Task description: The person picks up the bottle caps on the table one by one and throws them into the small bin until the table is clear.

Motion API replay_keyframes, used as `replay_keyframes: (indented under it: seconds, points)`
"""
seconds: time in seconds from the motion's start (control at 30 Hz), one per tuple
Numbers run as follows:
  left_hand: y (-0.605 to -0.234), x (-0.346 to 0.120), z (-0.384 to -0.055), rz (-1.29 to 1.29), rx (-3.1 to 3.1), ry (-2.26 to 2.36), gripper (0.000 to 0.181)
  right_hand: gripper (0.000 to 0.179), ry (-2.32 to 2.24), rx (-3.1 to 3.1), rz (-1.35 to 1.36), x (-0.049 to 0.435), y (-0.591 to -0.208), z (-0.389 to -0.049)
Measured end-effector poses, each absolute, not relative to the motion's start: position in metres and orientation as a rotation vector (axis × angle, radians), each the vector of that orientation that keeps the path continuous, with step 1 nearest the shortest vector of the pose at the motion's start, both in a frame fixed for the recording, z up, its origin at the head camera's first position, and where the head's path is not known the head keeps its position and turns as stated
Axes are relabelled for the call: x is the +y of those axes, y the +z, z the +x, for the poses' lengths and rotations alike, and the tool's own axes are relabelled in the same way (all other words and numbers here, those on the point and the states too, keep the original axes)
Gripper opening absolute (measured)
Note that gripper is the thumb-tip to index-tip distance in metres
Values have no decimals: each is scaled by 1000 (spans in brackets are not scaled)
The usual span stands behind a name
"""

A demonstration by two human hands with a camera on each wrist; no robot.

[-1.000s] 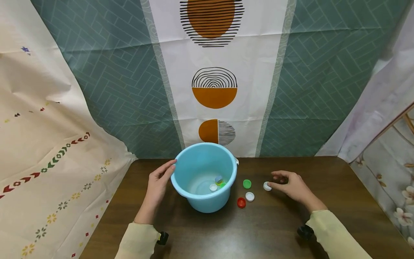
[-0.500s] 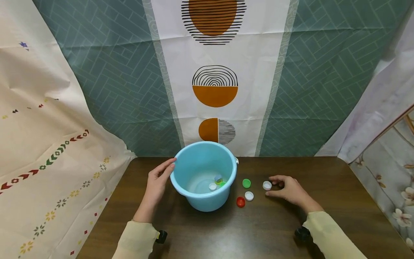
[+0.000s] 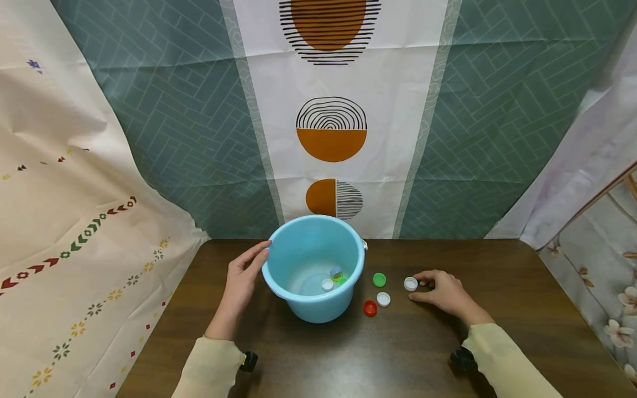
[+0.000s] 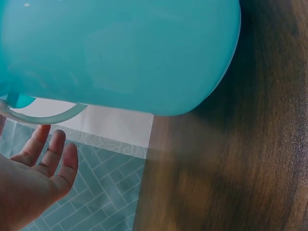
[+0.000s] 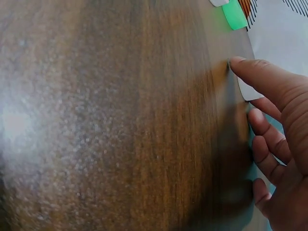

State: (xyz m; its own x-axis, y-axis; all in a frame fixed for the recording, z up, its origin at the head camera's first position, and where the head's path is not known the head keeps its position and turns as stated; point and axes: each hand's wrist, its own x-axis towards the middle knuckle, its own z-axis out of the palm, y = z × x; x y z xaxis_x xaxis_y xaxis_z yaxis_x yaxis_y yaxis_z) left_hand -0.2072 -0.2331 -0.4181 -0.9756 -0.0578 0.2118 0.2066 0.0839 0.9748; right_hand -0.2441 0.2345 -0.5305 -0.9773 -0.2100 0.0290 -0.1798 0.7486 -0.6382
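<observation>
A light blue bucket [image 3: 313, 309] stands on the table, tilted towards me in the head view. My left hand [image 3: 243, 273] holds its left rim between thumb and fingers; in the left wrist view, three fingers curve near the pale bucket handle [image 4: 48, 117]. My right hand [image 3: 443, 293] rests on the table, thumb and index finger spread around a white bottle cap [image 3: 410, 284] lying hollow side up. The thumb is apart from the cap; whether the index finger touches it I cannot tell. Left of it lie a green cap [image 3: 379, 279], another white cap [image 3: 383, 299] and a red cap [image 3: 370, 308].
Several caps, among them a white one [image 3: 327, 284] and a blue one [image 3: 335, 272], lie inside the bucket. The dark wooden table [image 3: 378, 359] ends at a patterned cloth backdrop [image 3: 328, 72] behind. A cream cloth [image 3: 74, 193] hangs at the left.
The right thumb and fingers held the white cap tilted a second ago; the cap now lies flat and the thumb has moved away from it. The left hand stays on the bucket rim.
</observation>
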Motion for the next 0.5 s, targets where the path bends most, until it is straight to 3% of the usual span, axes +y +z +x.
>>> replay_keyframes:
  seconds: [0.5]
  points:
    - [-418,-233,-208,-144,-2167,-1989,35,39,-1096,2887,-285,234,-533,-245]
